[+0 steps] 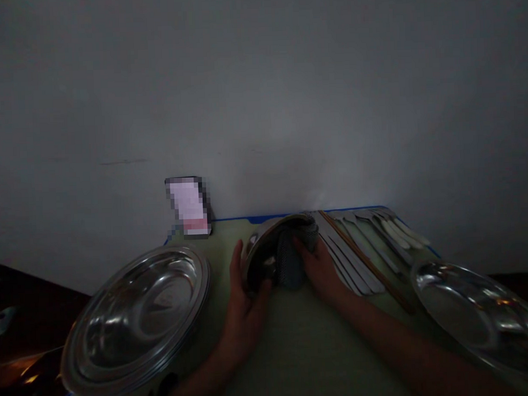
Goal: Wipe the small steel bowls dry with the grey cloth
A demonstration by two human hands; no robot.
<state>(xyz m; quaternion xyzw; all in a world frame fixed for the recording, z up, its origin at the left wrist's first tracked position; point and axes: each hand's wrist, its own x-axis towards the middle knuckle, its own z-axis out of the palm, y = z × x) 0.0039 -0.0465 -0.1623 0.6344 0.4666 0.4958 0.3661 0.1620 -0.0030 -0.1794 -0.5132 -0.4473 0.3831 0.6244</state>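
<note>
A shiny metal bowl point(265, 235) is tilted on its side above the middle of the table, its hollow facing me. My left hand point(248, 302) grips its left and lower rim, the thumb inside and the fingers along the outside. My right hand point(316, 265) is closed on a dark grey patterned cloth point(290, 263), which is pressed into the bowl and folded over its right rim. Part of the bowl's inner surface is hidden by the cloth and my right hand.
Stacked metal basins point(138, 318) stand at left; another metal basin point(471, 312) is at right. Several knives point(348, 264), wooden chopsticks point(356, 249), spoons point(372, 246) and white-handled cutlery point(399, 231) lie right of the bowl. A phone point(189, 206) leans against the wall behind the table point(291, 359).
</note>
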